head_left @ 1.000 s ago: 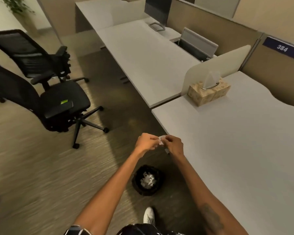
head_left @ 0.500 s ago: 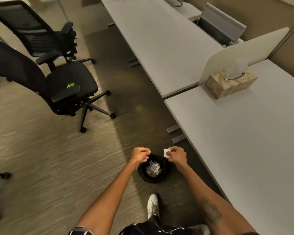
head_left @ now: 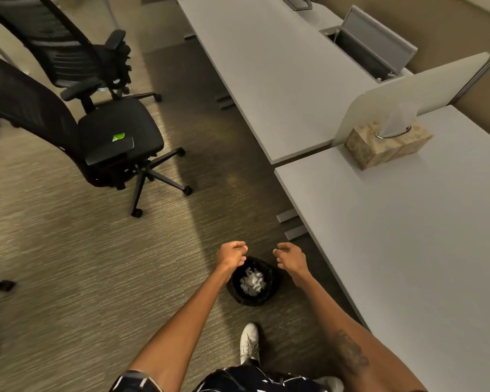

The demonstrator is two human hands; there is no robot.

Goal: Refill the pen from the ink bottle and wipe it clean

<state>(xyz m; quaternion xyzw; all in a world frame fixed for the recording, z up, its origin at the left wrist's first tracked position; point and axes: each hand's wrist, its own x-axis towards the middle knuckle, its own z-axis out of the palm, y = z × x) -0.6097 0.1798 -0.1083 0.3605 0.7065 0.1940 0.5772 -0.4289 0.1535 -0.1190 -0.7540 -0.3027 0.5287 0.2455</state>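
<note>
A small black waste bin (head_left: 268,295) stands on the carpet beside the desk, with several crumpled white tissues (head_left: 252,282) inside. My left hand (head_left: 231,256) hovers over the bin's left rim, fingers curled in with nothing visible in them. My right hand (head_left: 290,257) hangs over the bin's right rim, fingers loosely spread and holding nothing. A patterned tissue box (head_left: 388,144) with a tissue sticking up sits on the white desk (head_left: 408,236) at the far side. No pen or ink bottle is in view.
A black office chair (head_left: 108,137) stands on the carpet to the left, a second one (head_left: 77,55) behind it. A longer white desk (head_left: 272,69) runs away ahead, with a divider panel (head_left: 402,91) between desks. My white shoe (head_left: 249,342) is just behind the bin.
My hands dropped from the desk edge to above the bin and moved apart. The white wad that my right hand pinched is gone from it, and the right fingers have opened.
</note>
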